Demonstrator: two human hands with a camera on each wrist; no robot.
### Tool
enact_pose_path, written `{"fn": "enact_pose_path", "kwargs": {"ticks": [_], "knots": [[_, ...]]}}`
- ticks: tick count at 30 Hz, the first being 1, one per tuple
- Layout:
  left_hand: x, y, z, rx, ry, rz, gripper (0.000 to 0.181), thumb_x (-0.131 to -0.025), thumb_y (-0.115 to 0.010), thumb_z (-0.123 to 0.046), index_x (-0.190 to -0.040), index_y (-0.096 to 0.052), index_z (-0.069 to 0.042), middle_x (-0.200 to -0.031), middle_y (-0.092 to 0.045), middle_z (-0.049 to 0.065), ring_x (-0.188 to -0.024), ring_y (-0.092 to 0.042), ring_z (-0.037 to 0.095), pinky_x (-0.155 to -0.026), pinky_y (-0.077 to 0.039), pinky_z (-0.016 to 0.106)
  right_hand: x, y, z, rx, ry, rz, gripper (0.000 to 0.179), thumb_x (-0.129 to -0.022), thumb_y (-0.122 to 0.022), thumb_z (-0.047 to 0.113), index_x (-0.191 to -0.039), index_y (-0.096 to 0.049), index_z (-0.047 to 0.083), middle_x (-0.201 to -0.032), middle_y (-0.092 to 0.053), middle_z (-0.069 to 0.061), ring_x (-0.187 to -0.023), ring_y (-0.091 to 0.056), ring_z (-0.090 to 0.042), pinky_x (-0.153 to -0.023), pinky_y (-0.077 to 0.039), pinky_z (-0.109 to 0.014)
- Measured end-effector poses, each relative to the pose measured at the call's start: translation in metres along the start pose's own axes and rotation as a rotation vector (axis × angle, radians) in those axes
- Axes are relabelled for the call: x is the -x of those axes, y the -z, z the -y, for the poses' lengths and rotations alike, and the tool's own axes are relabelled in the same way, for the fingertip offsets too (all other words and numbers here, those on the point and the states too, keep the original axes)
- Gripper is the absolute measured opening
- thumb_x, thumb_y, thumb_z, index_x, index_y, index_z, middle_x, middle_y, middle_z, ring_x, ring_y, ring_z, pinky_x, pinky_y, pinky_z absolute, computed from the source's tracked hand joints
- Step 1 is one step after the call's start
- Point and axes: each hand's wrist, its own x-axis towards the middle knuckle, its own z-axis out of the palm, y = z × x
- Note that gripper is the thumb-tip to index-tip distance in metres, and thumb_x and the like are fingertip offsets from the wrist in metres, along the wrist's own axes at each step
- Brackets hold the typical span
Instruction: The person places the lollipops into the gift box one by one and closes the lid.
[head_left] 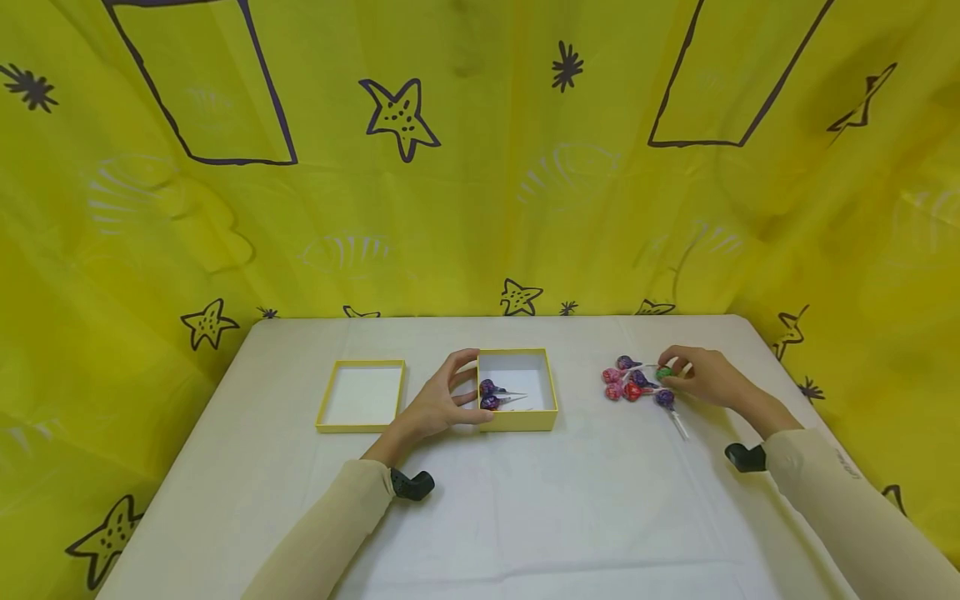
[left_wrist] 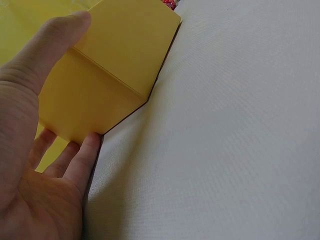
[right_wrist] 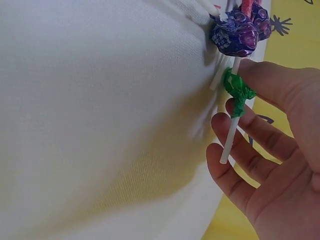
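Note:
A yellow box (head_left: pixel 517 422) with a white inside stands at mid-table, and a few purple-wrapped lollipops (head_left: pixel 489 395) lie in its left part. My left hand (head_left: pixel 435 404) grips the box's left side, thumb at the front corner and fingers along the side wall; the left wrist view shows the thumb on the yellow wall (left_wrist: pixel 117 42). Off to the right, my right hand (head_left: pixel 701 377) pinches a green-wrapped lollipop (right_wrist: pixel 237 90) between thumb and fingers, its white stick pointing toward the palm. Beside that hand lie several red, pink and purple lollipops (head_left: pixel 632 391).
Left of the box lies a shallow yellow-edged lid (head_left: pixel 362 397), white inside. One purple lollipop (head_left: pixel 664 398) lies nearest the front of the pile, its stick toward me. A white cloth (head_left: pixel 570 517) covers the table, and a yellow patterned curtain (head_left: pixel 480 208) hangs behind.

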Motion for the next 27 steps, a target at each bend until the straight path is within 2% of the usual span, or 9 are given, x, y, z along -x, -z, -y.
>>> {"fn": "enact_pose_path", "kwargs": {"ticks": [21, 27], "knots": [[0.0005, -0.0008, -0.0038, -0.006, 0.001, -0.001, 0.105, -0.076, -0.091, -0.004, -0.159, -0.028, -0.017, -0.166, -0.026, 0.006, -0.151, -0.033, 0.027, -0.112, -0.047, 0.038, 0.0015, 0.0024, 0.0019, -0.026, -0.019, 0.000, 0.025, -0.093, -0.076, 0.011, -0.115, -0.066, 0.004, -0.099, -0.070, -0.015, -0.085, -0.064, -0.029, -0.075, -0.060, -0.047], [0.0008, -0.0012, -0.0016, -0.010, -0.002, -0.004, 0.101, -0.077, -0.091, -0.006, -0.156, -0.031, -0.022, -0.166, -0.026, 0.007, -0.150, -0.034, 0.028, -0.112, -0.047, 0.038, 0.0002, 0.0010, 0.0017, -0.022, -0.018, 0.012, 0.023, -0.093, -0.076, 0.011, -0.113, -0.066, 0.005, -0.097, -0.070, -0.013, -0.084, -0.064, -0.026, -0.074, -0.060, -0.043]]}}
